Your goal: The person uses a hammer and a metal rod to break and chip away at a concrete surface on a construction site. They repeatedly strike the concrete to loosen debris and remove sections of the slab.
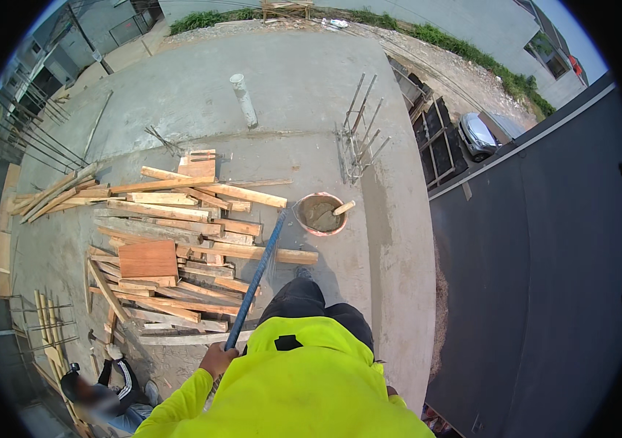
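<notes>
My left hand (218, 359) is closed around the near end of a long blue pole (258, 281). The pole slants forward and to the right, past the timber pile, and its far end comes close to a round reddish tub (301, 220). Inside the tub lies grey-brown wet mix, with a piece of pale wood (344, 207) leaning on the rim. Only a sliver of my right hand (391, 391) shows beside my yellow sleeve; its fingers are hidden.
Loose timber (179, 285) covers the slab left of me. Rebar (360, 142) sticks up ahead right, and a white pipe (243, 100) stands ahead. A dark wall (530, 277) rises beyond the right edge. Another person (127, 390) is low at the lower left.
</notes>
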`<action>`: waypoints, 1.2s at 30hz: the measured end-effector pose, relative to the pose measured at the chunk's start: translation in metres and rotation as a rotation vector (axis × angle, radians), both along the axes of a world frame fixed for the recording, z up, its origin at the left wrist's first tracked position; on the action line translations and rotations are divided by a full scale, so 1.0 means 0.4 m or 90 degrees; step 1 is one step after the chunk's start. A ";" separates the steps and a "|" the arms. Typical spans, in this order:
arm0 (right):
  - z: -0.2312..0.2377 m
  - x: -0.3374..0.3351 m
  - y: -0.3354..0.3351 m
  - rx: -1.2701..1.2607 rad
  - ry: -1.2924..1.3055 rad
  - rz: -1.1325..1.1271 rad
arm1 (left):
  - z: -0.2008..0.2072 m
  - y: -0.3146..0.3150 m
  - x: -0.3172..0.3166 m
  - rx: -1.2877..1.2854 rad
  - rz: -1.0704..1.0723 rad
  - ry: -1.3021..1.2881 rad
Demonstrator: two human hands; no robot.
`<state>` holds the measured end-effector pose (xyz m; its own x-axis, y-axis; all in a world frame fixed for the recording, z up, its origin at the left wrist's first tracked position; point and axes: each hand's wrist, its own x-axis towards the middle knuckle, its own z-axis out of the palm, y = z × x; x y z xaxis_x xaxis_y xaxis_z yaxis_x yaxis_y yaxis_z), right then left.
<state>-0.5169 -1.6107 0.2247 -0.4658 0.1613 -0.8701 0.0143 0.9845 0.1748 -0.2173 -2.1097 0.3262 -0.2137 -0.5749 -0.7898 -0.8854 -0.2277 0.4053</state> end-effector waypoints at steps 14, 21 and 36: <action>0.071 -0.589 -0.504 -0.034 0.157 0.096 | 0.271 -0.229 -0.359 0.154 0.249 0.191; 0.055 -0.918 -0.938 -0.142 0.117 -0.041 | 0.232 -0.382 -0.523 0.087 0.193 0.125; 0.020 -1.661 -1.573 0.068 0.069 -0.014 | 0.246 -1.365 -1.420 0.276 0.083 -0.056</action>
<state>-1.1812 -2.2401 0.2326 -0.5516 0.2621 -0.7918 0.0607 0.9595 0.2752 -0.7851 -2.6557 0.4247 -0.0823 -0.2052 -0.9753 -0.8647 -0.4718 0.1723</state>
